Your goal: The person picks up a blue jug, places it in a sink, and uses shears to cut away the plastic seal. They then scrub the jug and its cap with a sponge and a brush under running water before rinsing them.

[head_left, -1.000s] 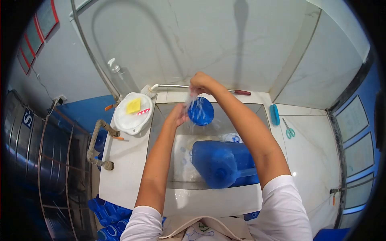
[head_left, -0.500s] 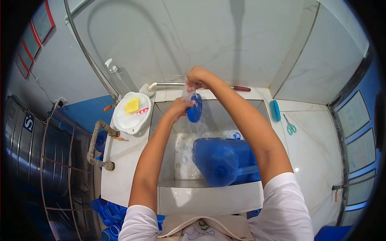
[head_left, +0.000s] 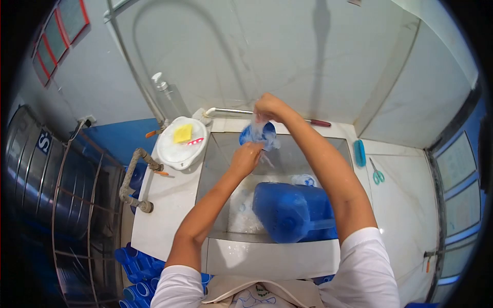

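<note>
Over the sink [head_left: 205, 177], my left hand [head_left: 248, 156] grips a round blue lid [head_left: 246, 137] by its near edge, its hollow side turned up under running water. Just above it, my right hand [head_left: 269, 108] is closed at the top of the water stream; what its fingers hold is hidden. Water splashes over the lid and drops into the sink. Below my hands, a large blue water jug [head_left: 280, 210] lies on its side in the sink, near my right forearm. Behind the jug sits a small white-and-blue item [head_left: 304, 179].
A white basin [head_left: 165, 154] on the left holds a yellow sponge [head_left: 183, 133] and a red-and-white item [head_left: 195, 141]. Behind it stand a pump bottle [head_left: 172, 100] and a long-handled brush [head_left: 231, 111]. Right are a blue brush [head_left: 359, 153] and scissors [head_left: 377, 174]. Pipes [head_left: 126, 177] rise left.
The lid has tipped from edge-on to face-up, and my left hand has shifted to its near edge. The view has shifted slightly, and the jug stays in the sink.
</note>
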A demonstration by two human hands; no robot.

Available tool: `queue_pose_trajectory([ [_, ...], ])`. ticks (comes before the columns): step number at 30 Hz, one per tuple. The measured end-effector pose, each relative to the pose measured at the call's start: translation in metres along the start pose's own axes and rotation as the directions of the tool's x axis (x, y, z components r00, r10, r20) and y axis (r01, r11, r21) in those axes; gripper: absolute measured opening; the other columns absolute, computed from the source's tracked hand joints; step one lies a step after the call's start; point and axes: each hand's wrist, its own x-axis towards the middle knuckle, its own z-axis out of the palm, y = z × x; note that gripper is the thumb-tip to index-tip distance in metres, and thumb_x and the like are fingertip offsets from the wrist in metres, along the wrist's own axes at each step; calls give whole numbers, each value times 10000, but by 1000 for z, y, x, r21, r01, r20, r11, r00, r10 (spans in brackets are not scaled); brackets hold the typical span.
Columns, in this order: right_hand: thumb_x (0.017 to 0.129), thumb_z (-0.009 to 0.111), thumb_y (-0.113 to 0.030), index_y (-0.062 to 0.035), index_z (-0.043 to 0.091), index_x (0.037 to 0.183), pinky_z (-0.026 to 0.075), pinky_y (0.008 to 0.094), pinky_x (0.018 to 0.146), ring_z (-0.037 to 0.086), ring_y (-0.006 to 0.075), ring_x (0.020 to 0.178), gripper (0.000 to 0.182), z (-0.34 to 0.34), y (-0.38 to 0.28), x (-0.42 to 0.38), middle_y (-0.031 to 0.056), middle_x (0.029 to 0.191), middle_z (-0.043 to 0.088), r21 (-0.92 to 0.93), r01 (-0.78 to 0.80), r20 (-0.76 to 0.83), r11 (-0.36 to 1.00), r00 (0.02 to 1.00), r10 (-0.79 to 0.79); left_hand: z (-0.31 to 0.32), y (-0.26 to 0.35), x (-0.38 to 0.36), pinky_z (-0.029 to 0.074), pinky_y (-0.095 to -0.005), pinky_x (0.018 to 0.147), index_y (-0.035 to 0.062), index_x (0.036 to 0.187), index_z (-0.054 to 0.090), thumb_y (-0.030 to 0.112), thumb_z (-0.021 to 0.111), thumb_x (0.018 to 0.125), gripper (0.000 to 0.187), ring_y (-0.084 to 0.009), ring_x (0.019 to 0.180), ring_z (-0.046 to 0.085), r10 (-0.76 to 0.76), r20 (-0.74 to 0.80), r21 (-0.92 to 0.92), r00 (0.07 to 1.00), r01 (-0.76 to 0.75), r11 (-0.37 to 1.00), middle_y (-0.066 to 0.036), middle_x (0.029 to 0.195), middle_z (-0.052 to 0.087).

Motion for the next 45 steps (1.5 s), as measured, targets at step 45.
queue_pose_trajectory([
  [45,769,509,-8,126,565,850,566,332,570,634,277,667,167,14,22,-7,183,767,587,189,-194,86,962,980,181,39,-54,39,474,-294,617,114,978,554,271,542,899,176,-98,647,548,-272,646,-762,713,624,-172,-1,773,571],
])
